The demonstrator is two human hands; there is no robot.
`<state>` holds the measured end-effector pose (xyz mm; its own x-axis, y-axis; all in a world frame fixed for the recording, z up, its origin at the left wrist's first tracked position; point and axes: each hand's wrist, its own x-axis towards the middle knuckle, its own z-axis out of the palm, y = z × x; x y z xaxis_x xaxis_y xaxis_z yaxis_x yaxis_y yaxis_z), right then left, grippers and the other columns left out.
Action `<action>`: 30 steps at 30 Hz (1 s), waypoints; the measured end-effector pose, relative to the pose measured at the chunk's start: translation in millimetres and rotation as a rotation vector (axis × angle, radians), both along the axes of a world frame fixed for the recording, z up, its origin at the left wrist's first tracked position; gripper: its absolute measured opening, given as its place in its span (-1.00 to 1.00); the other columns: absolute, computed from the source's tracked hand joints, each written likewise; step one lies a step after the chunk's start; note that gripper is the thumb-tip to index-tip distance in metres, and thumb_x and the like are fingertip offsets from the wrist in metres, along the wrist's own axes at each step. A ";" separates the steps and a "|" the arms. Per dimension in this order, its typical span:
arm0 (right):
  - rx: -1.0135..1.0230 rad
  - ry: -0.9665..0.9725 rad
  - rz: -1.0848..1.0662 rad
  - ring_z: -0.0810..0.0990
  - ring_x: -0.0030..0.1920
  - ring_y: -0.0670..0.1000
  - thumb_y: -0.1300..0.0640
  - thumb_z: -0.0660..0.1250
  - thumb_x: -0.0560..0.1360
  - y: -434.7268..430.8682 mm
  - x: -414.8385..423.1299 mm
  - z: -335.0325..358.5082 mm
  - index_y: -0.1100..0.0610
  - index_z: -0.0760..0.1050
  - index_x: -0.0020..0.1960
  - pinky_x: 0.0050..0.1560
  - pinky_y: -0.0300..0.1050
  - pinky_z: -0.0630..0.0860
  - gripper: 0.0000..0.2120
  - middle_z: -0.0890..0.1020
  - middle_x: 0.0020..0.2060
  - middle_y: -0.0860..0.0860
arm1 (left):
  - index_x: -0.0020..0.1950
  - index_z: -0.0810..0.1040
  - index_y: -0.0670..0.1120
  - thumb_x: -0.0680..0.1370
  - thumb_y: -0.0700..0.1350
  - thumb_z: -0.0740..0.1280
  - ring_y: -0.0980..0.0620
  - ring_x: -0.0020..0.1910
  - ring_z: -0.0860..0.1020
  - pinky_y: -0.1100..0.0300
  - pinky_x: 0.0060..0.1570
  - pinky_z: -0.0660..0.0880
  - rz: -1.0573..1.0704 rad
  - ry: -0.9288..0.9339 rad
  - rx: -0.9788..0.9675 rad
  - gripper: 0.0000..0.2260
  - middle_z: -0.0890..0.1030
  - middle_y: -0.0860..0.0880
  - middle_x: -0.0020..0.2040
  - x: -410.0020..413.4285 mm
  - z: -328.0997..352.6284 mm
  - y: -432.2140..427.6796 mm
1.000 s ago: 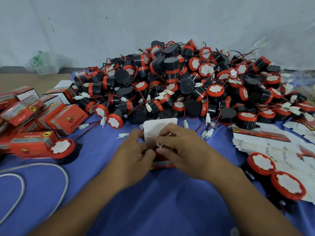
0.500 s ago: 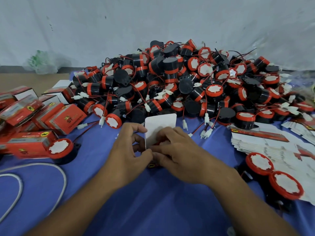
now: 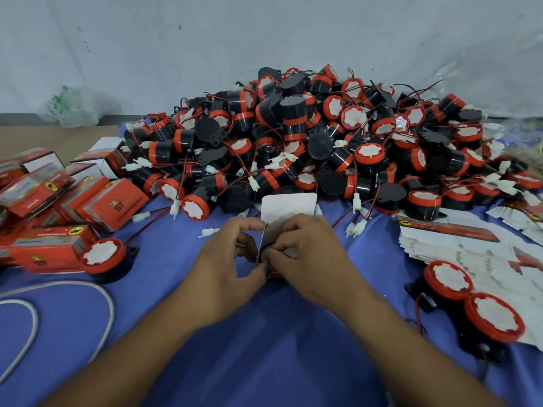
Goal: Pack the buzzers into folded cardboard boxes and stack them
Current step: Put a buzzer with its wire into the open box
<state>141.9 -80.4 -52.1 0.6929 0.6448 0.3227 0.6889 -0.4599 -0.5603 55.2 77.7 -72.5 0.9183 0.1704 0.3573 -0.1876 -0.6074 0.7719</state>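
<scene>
Since a moment ago the white flap of the one cardboard box has risen a little, at the middle of the desk. The left hand pinches its left edge with thumb and curled fingers; the right hand curls tight on its near side. One loose buzzer lies near the left edge, two buzzers near the right; the buzzer pile is beyond counting.
</scene>
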 end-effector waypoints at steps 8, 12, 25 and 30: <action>-0.180 -0.036 0.247 0.37 0.21 0.01 0.03 0.29 0.62 -15.4 12.7 -0.6 -0.02 0.67 -0.09 0.29 -0.02 0.32 -0.79 0.45 0.18 -0.07 | 0.36 0.56 -0.03 0.53 -0.14 0.42 0.15 0.32 0.47 0.17 0.30 0.45 -0.063 -0.110 0.259 -0.62 0.50 0.08 0.35 3.6 -6.1 1.4; 0.053 0.081 0.218 0.52 0.20 -0.15 0.08 0.47 0.51 -30.3 26.3 8.3 0.02 0.71 -0.02 0.21 -0.20 0.46 -0.93 0.51 0.21 -0.11 | 0.41 0.52 -0.02 0.62 0.09 0.26 0.00 0.18 0.53 0.08 0.22 0.49 -0.092 -0.021 0.312 -0.61 0.46 0.08 0.34 2.9 -5.7 3.4; 0.129 0.240 0.114 0.61 -0.04 -0.14 0.06 0.51 0.47 -46.7 43.3 -0.5 -0.05 0.50 0.22 -0.01 -0.16 0.58 -0.64 0.54 0.14 -0.21 | -0.07 0.64 -0.13 0.48 -0.26 0.42 0.13 -0.05 0.51 0.32 -0.10 0.48 0.238 -0.039 0.084 -0.93 0.48 0.13 0.03 15.3 -3.5 -17.7; 0.117 0.229 0.158 0.59 0.03 -0.10 -0.07 0.42 0.50 -43.2 42.5 -4.9 -0.07 0.55 0.31 0.00 -0.12 0.56 -0.62 0.49 0.20 -0.26 | -0.09 0.69 -0.17 0.55 -0.23 0.41 0.15 0.04 0.42 0.51 -0.02 0.36 0.203 -0.091 0.186 -0.93 0.41 0.00 0.17 13.2 -6.6 -16.8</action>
